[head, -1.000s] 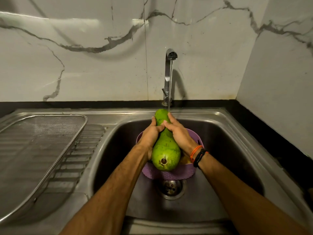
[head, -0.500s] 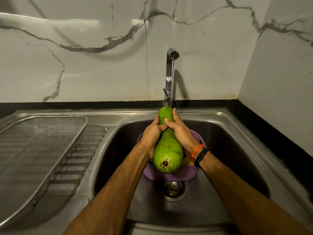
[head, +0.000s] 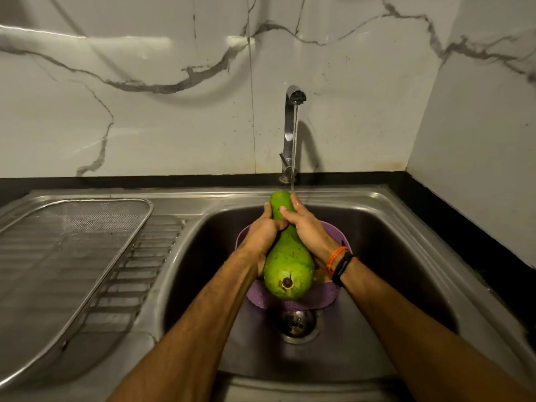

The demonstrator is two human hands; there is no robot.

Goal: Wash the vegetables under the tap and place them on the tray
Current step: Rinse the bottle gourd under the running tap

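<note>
A big green bottle gourd [head: 288, 265] is held over the sink with its narrow end pointing at the tap [head: 291, 132]. Water runs from the tap onto that narrow end and my fingers. My left hand [head: 265, 232] grips the neck from the left. My right hand [head: 309, 230] wraps the neck from the right, with its fingertips under the stream. The steel mesh tray [head: 66, 256] lies on the drainboard at the left with nothing on it.
A purple perforated basket [head: 293, 304] sits in the steel sink [head: 406, 256] under the gourd, just behind the drain [head: 295, 323]. Something orange shows in the basket by my right wrist. Marble walls close the back and right.
The gourd has been lifted slightly and pushed toward the tap, so the water lands on its narrow end. Both hands keep their hold on the neck.
</note>
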